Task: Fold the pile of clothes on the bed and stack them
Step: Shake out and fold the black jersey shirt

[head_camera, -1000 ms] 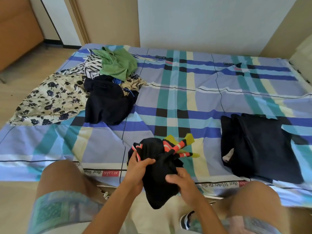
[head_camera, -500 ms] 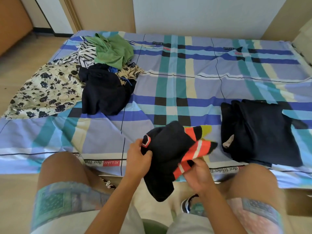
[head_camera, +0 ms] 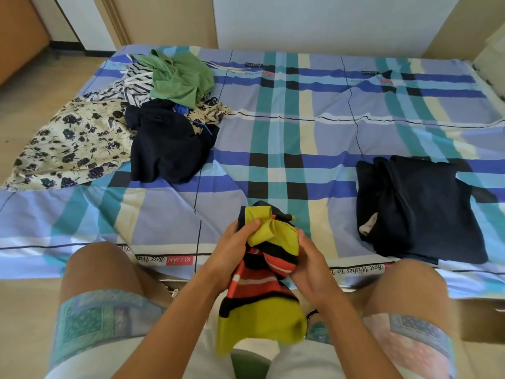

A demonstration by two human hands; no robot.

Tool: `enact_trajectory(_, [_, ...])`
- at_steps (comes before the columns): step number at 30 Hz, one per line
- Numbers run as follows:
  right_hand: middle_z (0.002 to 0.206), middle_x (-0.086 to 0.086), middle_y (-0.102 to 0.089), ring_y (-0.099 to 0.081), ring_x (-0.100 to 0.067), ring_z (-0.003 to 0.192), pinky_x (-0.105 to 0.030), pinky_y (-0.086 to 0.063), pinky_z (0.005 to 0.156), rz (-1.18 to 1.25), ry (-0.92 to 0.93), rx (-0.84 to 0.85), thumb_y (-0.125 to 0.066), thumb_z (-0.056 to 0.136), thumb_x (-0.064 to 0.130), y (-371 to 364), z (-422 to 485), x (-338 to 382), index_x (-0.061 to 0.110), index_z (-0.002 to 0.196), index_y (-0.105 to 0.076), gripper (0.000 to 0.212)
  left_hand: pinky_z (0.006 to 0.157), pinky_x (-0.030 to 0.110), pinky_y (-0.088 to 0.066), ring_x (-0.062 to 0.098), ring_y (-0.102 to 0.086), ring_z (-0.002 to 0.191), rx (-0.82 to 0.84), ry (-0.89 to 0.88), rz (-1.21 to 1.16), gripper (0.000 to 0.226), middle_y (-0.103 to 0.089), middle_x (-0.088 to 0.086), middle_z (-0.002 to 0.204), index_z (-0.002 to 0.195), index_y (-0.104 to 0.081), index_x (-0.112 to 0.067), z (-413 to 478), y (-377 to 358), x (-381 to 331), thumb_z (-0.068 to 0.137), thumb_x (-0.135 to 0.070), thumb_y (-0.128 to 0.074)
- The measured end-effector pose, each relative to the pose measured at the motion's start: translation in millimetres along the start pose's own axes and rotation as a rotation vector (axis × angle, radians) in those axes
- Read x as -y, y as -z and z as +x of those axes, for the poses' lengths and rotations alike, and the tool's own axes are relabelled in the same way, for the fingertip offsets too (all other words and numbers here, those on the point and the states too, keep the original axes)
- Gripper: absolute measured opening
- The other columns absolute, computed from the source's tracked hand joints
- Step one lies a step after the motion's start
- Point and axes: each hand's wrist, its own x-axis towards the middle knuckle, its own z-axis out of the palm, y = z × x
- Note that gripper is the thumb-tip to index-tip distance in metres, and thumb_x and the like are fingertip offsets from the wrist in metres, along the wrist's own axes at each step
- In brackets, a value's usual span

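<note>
I hold a striped garment [head_camera: 259,305] in yellow, orange and black at the bed's near edge, between my knees. My left hand [head_camera: 232,250] grips its bunched upper part from the left. My right hand [head_camera: 311,266] grips it from the right, and the yellow lower part hangs down over my lap. An unfolded pile lies at the far left of the bed: a green top [head_camera: 183,77], a striped piece [head_camera: 134,83], a floral dress [head_camera: 73,140] and a dark garment [head_camera: 169,149]. Folded dark clothes [head_camera: 420,203] lie stacked at the right.
The bed [head_camera: 300,127] has a blue, teal and cream plaid sheet. My bare knees sit against its front edge. A wall runs behind the bed, a wooden door and floor lie at the far left, and a pillow edge [head_camera: 492,67] shows at the far right.
The garment has been turned so its yellow and orange striped side shows instead of mostly black. It now hangs lower over my lap, with both hands regripped near its top.
</note>
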Motion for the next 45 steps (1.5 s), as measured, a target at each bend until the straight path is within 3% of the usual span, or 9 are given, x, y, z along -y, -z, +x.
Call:
enact_trajectory(5, [0.132,-0.017,-0.063,-0.061,-0.035,0.122,-0.049,-0.052,0.095,-0.097,-0.033,-0.049,-0.07,0.07,0.075,5.6,1.4,5.5,0.025,0.129,-0.064,0.078,0.08,0.019,-0.055,0.005,-0.068,0.104,0.13,-0.186,0.252,0.044,-0.071,-0.015,0.112,0.119,-0.061,-0.047,-11.0,-7.5,4.0,0.081,-0.068,-0.063])
enact_trajectory(10, [0.139,-0.019,-0.058,-0.054,-0.037,0.129,-0.055,-0.04,0.111,-0.029,-0.089,-0.071,-0.054,0.095,0.052,12.8,0.5,9.0,0.019,0.145,-0.05,0.06,0.095,0.032,-0.055,0.013,-0.064,0.115,0.288,-0.279,0.453,0.066,-0.068,-0.007,0.12,0.134,-0.053,-0.025,-6.3,-9.4,-3.7,0.076,-0.048,-0.075])
enact_trajectory(17, [0.102,-0.021,-0.068,-0.065,-0.031,0.094,-0.047,-0.05,0.088,0.029,0.069,-0.21,-0.057,0.089,0.042,8.3,-1.6,16.4,0.002,0.1,-0.066,0.043,0.098,0.035,-0.054,0.012,-0.066,0.11,0.349,-0.359,0.646,0.07,-0.068,-0.008,0.118,0.131,-0.056,-0.026,3.2,-7.3,-32.0,0.069,-0.043,-0.085])
enact_trajectory(23, [0.079,-0.013,-0.037,-0.041,-0.025,0.071,-0.038,-0.037,0.065,0.1,0.225,-0.349,-0.062,0.074,0.017,38.8,-1.6,30.0,0.014,0.079,-0.04,0.022,0.081,0.026,-0.057,0.008,-0.069,0.087,0.222,-0.449,0.773,0.041,-0.072,-0.01,0.091,0.103,-0.067,-0.029,10.4,20.4,-78.9,0.069,-0.039,-0.086])
enact_trajectory(29, [0.069,-0.004,-0.054,-0.055,-0.021,0.067,-0.034,-0.048,0.064,0.13,0.275,-0.536,-0.037,0.092,-0.01,63.0,1.4,37.1,0.022,0.074,-0.043,0.036,0.077,0.015,-0.048,-0.004,-0.06,0.076,-0.229,-0.716,0.914,0.024,-0.067,-0.015,0.081,0.087,-0.066,-0.029,35.6,69.3,-128.9,0.082,-0.007,-0.075])
enact_trajectory(33, [0.083,-0.01,-0.063,-0.06,-0.025,0.071,-0.036,-0.049,0.064,-0.027,0.26,-0.604,-0.042,0.088,-0.012,64.2,5.4,30.0,0.023,0.098,-0.055,0.039,0.075,0.029,-0.048,0.013,-0.057,0.078,-0.602,-0.628,0.701,0.003,-0.061,-0.01,0.077,0.091,-0.061,-0.024,61.9,108.1,-148.8,0.093,-0.025,-0.062])
enact_trajectory(36, [0.099,-0.014,-0.068,-0.066,-0.029,0.083,-0.04,-0.055,0.07,-0.27,0.175,-0.684,-0.052,0.086,-0.011,67.0,12.9,21.2,0.023,0.117,-0.058,0.047,0.075,0.034,-0.041,0.031,-0.06,0.089,-0.685,-0.476,0.854,0.018,-0.065,0.009,0.09,0.098,-0.062,-0.014,75.2,131.9,-134.0,0.098,-0.03,-0.053])
enact_trajectory(40, [0.105,-0.017,-0.07,-0.067,-0.031,0.094,-0.043,-0.055,0.08,-0.55,0.012,-0.66,-0.064,0.085,-0.001,71.2,17.7,6.6,0.007,0.115,-0.067,0.031,0.079,0.044,-0.042,0.045,-0.06,0.097,-0.571,-0.247,1.104,0.024,-0.064,0.028,0.096,0.086,-0.059,-0.004,77.6,143.1,-85.0,0.101,-0.02,-0.049])
enact_trajectory(45, [0.09,-0.013,-0.076,-0.07,-0.029,0.091,-0.047,-0.055,0.086,-0.634,-0.072,-0.572,-0.08,0.081,0.024,68.4,15.2,-0.6,0.009,0.088,-0.076,0.017,0.076,0.036,-0.036,0.038,-0.059,0.096,-0.36,-0.192,1.128,0.019,-0.061,0.013,0.091,0.093,-0.053,-0.009,68.5,139.6,-32.8,0.103,-0.024,-0.047])
